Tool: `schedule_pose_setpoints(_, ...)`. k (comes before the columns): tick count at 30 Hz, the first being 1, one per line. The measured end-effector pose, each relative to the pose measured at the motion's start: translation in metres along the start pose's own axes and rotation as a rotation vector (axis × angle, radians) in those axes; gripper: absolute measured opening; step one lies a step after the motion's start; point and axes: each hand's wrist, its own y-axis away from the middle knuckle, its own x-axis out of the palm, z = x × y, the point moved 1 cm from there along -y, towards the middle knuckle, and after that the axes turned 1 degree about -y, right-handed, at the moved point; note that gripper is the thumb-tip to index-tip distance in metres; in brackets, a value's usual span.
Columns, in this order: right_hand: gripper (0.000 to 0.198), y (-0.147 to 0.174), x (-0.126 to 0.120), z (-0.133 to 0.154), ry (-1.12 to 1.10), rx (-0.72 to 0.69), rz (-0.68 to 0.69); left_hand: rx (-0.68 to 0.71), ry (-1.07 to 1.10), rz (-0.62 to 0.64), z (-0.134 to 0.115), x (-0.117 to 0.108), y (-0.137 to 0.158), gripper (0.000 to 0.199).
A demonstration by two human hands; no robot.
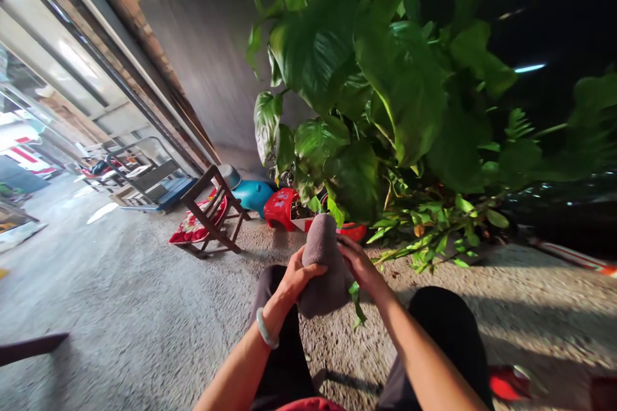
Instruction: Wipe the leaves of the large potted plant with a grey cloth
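Observation:
A grey-brown cloth (322, 257) is bunched up in front of me, between my knees. My left hand (299, 275) grips its left side, the thumb laid across the front. On the other side my right hand (359, 263) is closed at the cloth's edge, with its fingertips partly hidden behind the fabric. A small green leaf (355, 303) hangs just below the right hand; where its stem leads is hidden. Right beyond the cloth rises a large potted plant (332, 141) with broad, glossy leaves.
A wooden folding chair (212, 212) with a red patterned cushion stands left of the plant. Beside it are a blue rounded object (253, 194) and a red plastic stool (280, 207). A platform trolley (159, 186) is farther back. Rough concrete floor (144, 308) spreads to the left.

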Motion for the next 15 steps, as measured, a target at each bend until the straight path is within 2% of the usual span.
schedule_pose_setpoints(3,0.045,-0.005,0.005,-0.005,-0.137,-0.002,0.013,-0.007,0.12,0.027,0.0,0.002,-0.01,0.06)
schedule_pose_setpoints(6,0.048,-0.018,0.0,-0.009,-0.128,0.001,-0.021,0.005,0.18,0.079,-0.004,0.001,-0.021,0.067)
schedule_pose_setpoints(10,0.042,-0.054,-0.028,-0.016,0.019,-0.022,-0.233,0.043,0.045,-0.006,-0.02,-0.006,-0.035,0.065)
schedule_pose_setpoints(12,0.038,-0.075,-0.043,-0.022,0.022,-0.037,-0.326,0.069,-0.003,-0.034,-0.031,-0.013,-0.039,0.064)
schedule_pose_setpoints(15,0.037,-0.103,-0.054,-0.033,-0.021,-0.053,-0.367,0.09,-0.048,-0.048,-0.042,-0.024,-0.037,0.063)
